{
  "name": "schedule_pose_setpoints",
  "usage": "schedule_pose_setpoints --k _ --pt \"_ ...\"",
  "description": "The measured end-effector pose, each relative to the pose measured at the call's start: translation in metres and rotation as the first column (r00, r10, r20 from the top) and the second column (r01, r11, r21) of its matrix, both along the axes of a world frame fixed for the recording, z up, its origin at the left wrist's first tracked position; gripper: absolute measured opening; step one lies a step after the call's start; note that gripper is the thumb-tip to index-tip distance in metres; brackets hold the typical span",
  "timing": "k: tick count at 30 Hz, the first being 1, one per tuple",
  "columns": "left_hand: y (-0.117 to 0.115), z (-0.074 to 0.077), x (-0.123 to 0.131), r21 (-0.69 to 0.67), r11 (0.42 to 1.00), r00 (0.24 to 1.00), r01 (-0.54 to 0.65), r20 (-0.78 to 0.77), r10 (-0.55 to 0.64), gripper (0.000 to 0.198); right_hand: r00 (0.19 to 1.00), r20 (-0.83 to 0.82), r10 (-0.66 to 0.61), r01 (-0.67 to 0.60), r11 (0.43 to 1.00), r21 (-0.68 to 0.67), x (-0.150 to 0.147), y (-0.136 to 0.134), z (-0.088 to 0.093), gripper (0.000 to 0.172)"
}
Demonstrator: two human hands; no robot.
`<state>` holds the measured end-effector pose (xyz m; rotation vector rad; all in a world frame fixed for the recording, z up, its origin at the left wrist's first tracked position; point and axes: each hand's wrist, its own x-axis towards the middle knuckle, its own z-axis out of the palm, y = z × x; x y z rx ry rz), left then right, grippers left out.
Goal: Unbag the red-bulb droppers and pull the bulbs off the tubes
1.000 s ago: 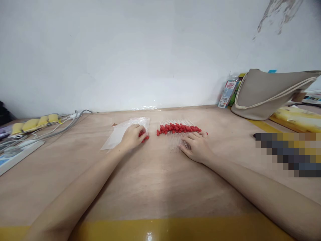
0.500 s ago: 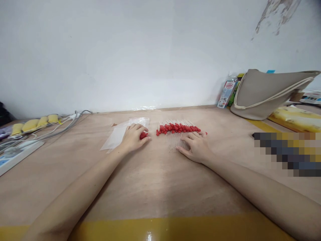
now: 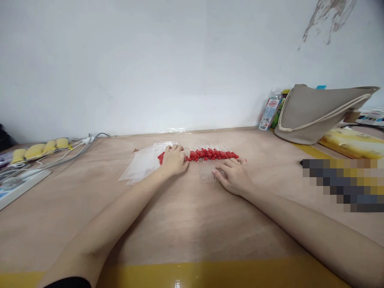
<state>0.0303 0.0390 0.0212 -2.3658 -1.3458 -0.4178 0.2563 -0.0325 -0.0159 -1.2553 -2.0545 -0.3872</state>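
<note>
A row of thin pale sticks with red bulb-shaped tips (image 3: 210,153) lies mid-table, tips towards me. My left hand (image 3: 174,160) is at the row's left end, palm down, fingers bent and apart; its fingertips are near a red tip, and I cannot see whether they touch it. More red tips (image 3: 161,157) show just left of that hand, over flat clear plastic bags (image 3: 139,160). My right hand (image 3: 235,176) rests at the row's right end with its fingers apart. Beside its thumb are thin clear sticks or strips (image 3: 207,172), too fine to tell.
A power strip (image 3: 24,186) with grey cables and yellow packets (image 3: 39,151) lie at the left. At the back right stand a bottle (image 3: 270,112) and a grey bag (image 3: 318,114), with a yellow pack (image 3: 354,142) beside them. The wall (image 3: 180,80) closes off the back.
My left hand has moved right, from over the plastic bags to the row's left end. Red tips formerly under it now show at its left. My right hand has hardly moved.
</note>
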Motion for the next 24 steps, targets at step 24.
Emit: schedule_pose_setpoints --k 24 --pt "-0.059 -0.013 -0.047 0.428 0.898 0.954 0.101 0.215 -0.21 0.006 0.759 -0.307 -0.574 0.344 0.754 -0.56 0.064 0.045 -0.004 0.03"
